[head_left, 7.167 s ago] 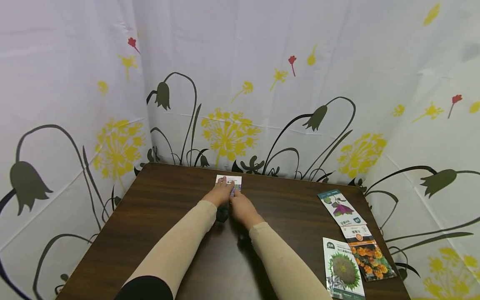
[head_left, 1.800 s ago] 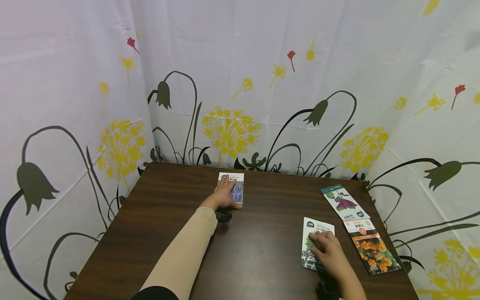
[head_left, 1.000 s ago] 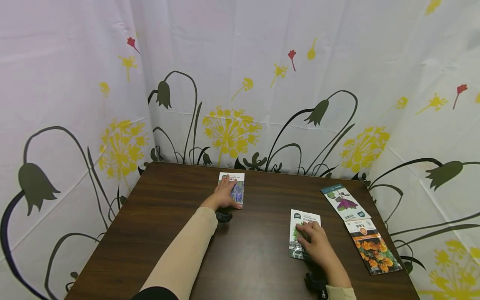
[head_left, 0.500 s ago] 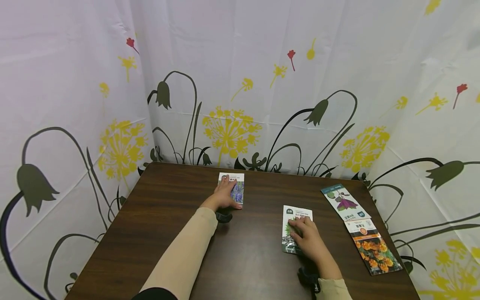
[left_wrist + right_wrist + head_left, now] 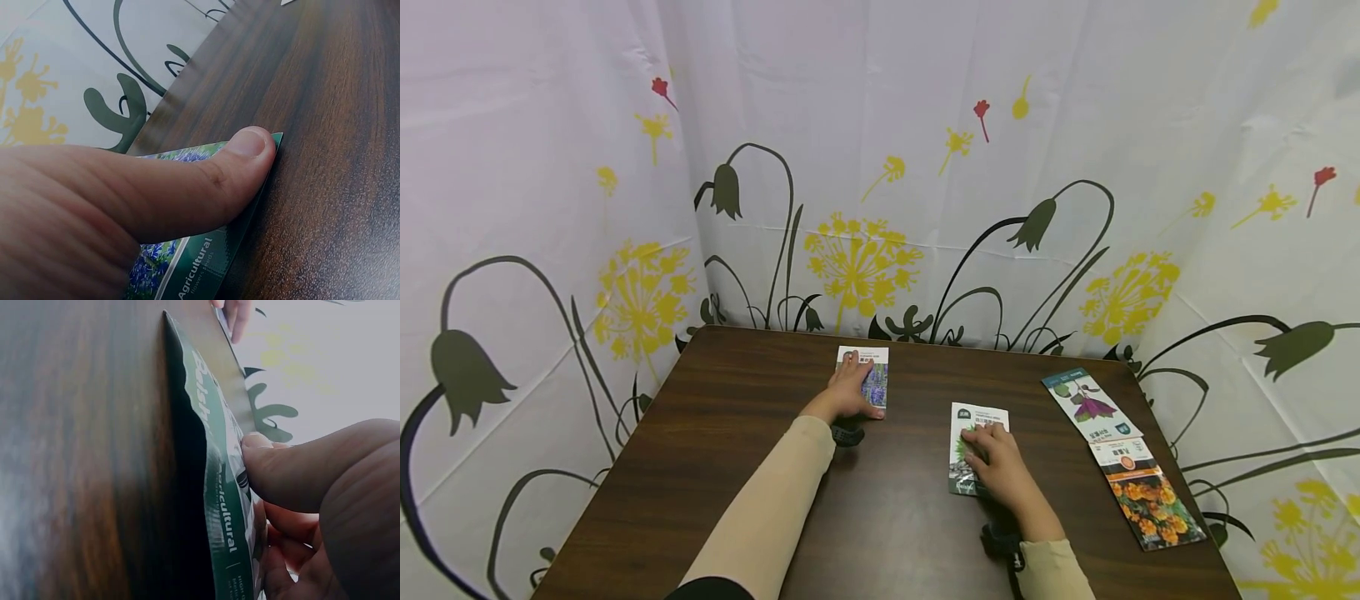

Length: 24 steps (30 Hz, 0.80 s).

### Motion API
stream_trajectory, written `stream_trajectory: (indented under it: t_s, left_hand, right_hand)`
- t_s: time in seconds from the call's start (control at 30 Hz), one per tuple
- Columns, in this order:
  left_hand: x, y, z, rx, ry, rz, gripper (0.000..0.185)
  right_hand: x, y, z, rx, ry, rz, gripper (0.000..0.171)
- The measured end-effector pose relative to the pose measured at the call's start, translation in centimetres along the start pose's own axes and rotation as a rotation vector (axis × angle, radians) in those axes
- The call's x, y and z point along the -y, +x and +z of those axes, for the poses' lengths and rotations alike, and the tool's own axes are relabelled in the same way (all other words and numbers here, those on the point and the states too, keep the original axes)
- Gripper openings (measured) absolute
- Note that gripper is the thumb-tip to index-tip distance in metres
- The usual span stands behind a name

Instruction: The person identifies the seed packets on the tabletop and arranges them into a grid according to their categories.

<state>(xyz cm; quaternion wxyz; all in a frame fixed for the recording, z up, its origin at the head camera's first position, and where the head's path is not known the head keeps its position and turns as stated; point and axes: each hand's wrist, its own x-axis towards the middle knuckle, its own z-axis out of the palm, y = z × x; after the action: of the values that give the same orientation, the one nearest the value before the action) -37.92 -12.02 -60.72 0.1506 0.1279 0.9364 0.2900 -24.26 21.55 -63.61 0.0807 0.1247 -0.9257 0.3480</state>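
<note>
In the head view my left hand [image 5: 846, 392] lies spread over a seed packet [image 5: 877, 385] with purple-blue flowers, near the table's back edge. Its thumb [image 5: 247, 150] rests on the packet's green lower corner in the left wrist view. Nearer and to the right, my right hand [image 5: 1000, 467] rests on a white and green seed packet [image 5: 964, 417], covering much of its picture. In the right wrist view the thumb [image 5: 265, 459] touches that packet's printed face [image 5: 215, 481], with the other fingers bent beside it. A dark shadow runs along its near edge.
Two more seed packets lie end to end at the right: one with a purple plant [image 5: 1090, 407], one with orange flowers [image 5: 1150, 508]. The brown wooden table [image 5: 737, 392] ends at a white curtain [image 5: 925, 183] printed with flowers.
My right hand has slid the white and green packet leftward and slightly away from me, off the right side. My left hand has stayed on the purple-blue packet; earlier both hands were at it.
</note>
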Motion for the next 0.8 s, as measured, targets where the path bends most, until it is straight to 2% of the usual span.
stream_trajectory:
  t_s: [0.8]
  left_hand:
    - [-0.2, -0.1, 0.1, -0.011, -0.020, -0.014, 0.123]
  right_hand:
    - [1.2, 3.3, 3.0, 0.006, 0.039, 0.014, 0.040]
